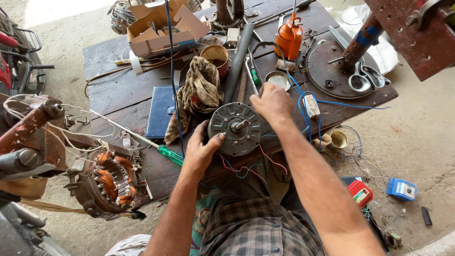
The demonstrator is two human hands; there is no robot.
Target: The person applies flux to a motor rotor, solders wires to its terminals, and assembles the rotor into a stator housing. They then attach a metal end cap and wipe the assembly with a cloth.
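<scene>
A person's two bare hands hold a round grey motor (235,129) at the near edge of a cluttered wooden worktop (118,90). The left hand (201,151) cups the motor's lower left rim, thumb lying across its face, its grip closed on the housing. The right hand (270,103) rests on the motor's upper right rim, fingers curled over the edge; its grip looks closed on the rim, though the fingertips are hidden behind the knuckles. The motor sits between the two hands, touching both, tilted with its flat face toward the camera. Its short shaft (240,125) sticks out from the centre, so the long axis points up toward the viewer. Red and blue wires (246,168) trail from below the motor toward the person's lap.

Just left of the left hand lies a green-handled screwdriver (163,151), tip pointing away to the left. Beyond the left hand are a crumpled rag (201,87) and a dark blue case (161,111). Beyond the right hand, a small round tin (277,79) lies open; its contents cannot be made out. Farther back, a brown cup (215,57) holds something dark, a torn cardboard box (161,28) stands open, and an orange oil can (289,38) stands upright. Far left of the hands, off the worktop, a stator with copper windings (111,182) is visible.
</scene>
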